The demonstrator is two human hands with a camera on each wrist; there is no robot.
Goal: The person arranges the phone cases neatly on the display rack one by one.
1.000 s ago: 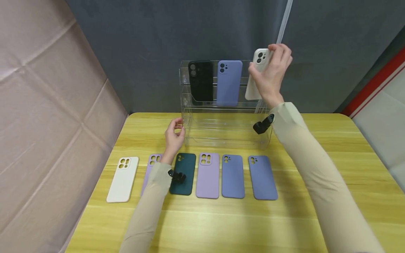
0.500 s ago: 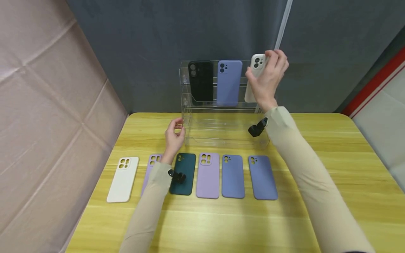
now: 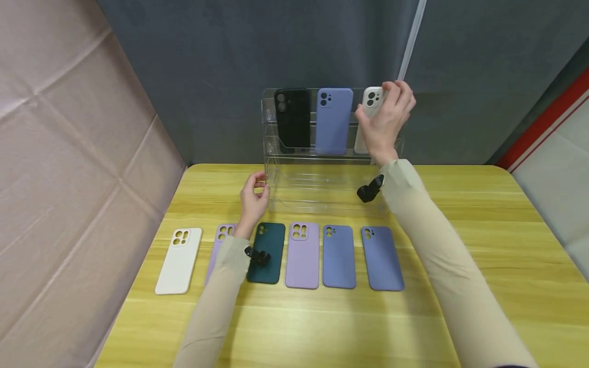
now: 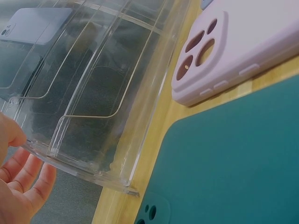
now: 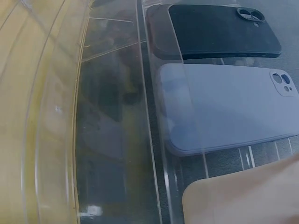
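A white phone case (image 3: 368, 113) stands nearly upright at the right of the top tier of a clear acrylic display rack (image 3: 299, 204). My right hand (image 3: 385, 120) holds it by its sides near the top, thumb on the left edge. In the right wrist view the lower end of the white case (image 5: 243, 191) is beside the tier's front lip; whether it rests there I cannot tell. My left hand (image 3: 254, 199) pinches the rack's left side panel between thumb and fingers. On the same tier stand a black case (image 3: 293, 120) and a periwinkle case (image 3: 334, 120).
On the wooden table (image 3: 322, 327) lies a row of cases: white (image 3: 179, 266), lilac partly under the left arm (image 3: 221, 240), dark green (image 3: 271, 266), lilac (image 3: 302, 263) and two blue-violet, left (image 3: 339, 260) and right (image 3: 383, 260). A grey curtain (image 3: 207, 102) hangs behind.
My right hand has moved the white case down and slightly left, so its lower end is now level with the neighbouring cases. The left hand has kept its place on the rack.
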